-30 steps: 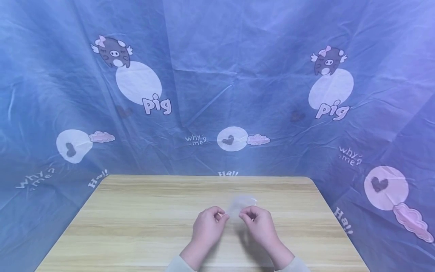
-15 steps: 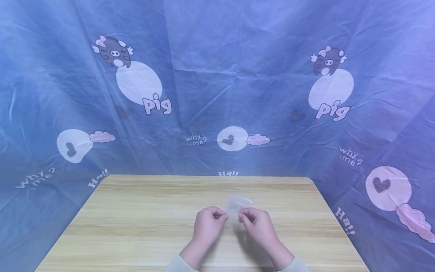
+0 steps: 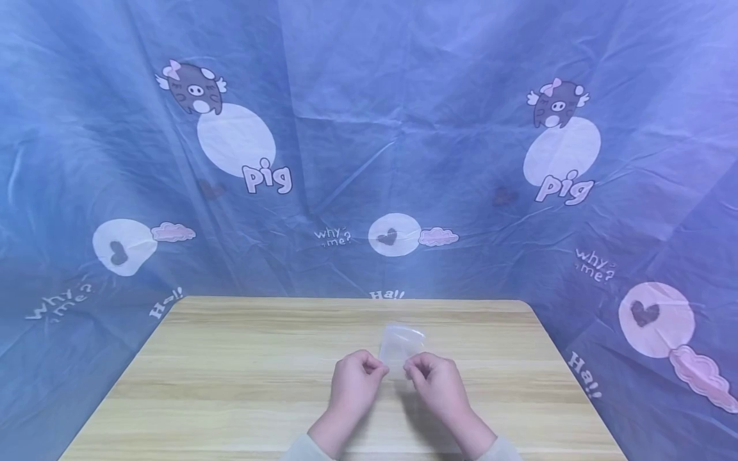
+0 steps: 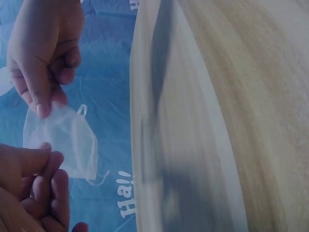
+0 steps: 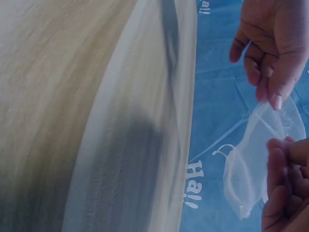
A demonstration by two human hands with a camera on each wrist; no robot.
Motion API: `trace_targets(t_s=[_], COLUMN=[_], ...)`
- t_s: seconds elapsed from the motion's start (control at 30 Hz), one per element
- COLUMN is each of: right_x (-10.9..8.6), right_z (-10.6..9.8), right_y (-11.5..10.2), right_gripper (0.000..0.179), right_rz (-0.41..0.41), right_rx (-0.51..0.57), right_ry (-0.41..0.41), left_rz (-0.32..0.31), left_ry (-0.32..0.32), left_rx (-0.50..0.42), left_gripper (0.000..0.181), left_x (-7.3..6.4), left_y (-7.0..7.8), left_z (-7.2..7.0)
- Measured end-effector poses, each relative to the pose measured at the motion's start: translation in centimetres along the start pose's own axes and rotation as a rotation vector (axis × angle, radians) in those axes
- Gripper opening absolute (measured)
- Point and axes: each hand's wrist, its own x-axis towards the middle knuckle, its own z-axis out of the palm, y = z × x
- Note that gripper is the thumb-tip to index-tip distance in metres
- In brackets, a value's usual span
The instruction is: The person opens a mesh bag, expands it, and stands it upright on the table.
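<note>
A small, translucent white mesh drawstring pouch [image 3: 400, 342] is held up above the table between my two hands. My left hand [image 3: 354, 386] pinches one corner between thumb and index finger, and my right hand [image 3: 442, 387] pinches the opposite corner the same way. The left wrist view shows the sheer pouch [image 4: 75, 137] spread between the hands, with a short cord loop at one side and a thin string at the other. In the right wrist view, a gathered seam crosses the pouch [image 5: 246, 169] near its far edge. Fingertips cover the pinched corners.
The wood-grain table [image 3: 230, 384] extends beneath both hands, and their shadow falls on it. Behind and along both sides hangs a blue printed cloth [image 3: 346, 160], close to the table's edges.
The pouch's far edge has swung up and slightly left, and it looks flatter and less blurred than a second ago. Both hands keep their pinch and have hardly moved.
</note>
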Motion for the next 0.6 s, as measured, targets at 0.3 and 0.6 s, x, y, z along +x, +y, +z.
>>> trace_targets(t_s=[0.3,0.6], right_x=[-0.18,-0.07], right_z=[0.47,0.43], right_y=[0.32,0.05], right_gripper=[0.008,0.014], right_rz=[-0.174,-0.169], right_rx=[-0.118,-0.143], right_ry=[0.104,0.086], left_rz=[0.066,0.116], left_ry=[0.028,0.061], left_rx=[0.053,0.065], left_gripper=[0.018,0.008], left_x=[-0.38,-0.4], left_y=[0.08,-0.12], left_z=[0.25,0.63])
